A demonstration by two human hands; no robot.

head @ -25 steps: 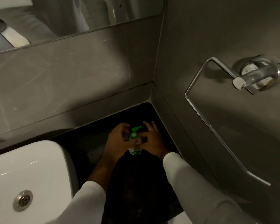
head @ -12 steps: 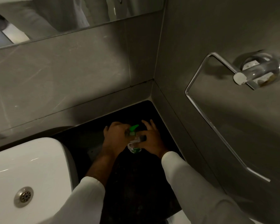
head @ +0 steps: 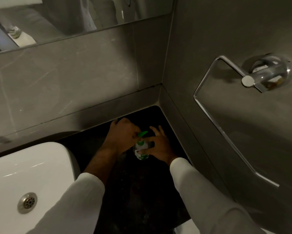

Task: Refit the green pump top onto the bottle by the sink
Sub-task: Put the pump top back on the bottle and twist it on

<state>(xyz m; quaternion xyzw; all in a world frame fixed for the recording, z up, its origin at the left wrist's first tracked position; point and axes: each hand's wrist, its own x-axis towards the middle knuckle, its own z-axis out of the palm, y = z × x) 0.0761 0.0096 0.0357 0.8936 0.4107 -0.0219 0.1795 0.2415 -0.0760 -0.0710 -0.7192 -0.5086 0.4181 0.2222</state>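
Right hand (head: 160,146) grasps the bottle (head: 141,150); left hand (head: 123,137) pinches the pump (head: 142,134) above it. Keep the bottle steady, twist squarely.

The neck of the bottle (head: 140,152) is covered by the left hand (head: 120,138), so whether the green pump top (head: 141,133) is seated cannot be determined; only its spout shows. The label print is too small and dim to read. The right hand (head: 159,146) hides the bottle's right side. The sink (head: 32,168) is cut off by the left and bottom edges. The dark desk (head: 142,191) lies in shadow, its surface detail indistinct. The mirror (head: 74,16) is cut off by the top edge, its reflections blurred.
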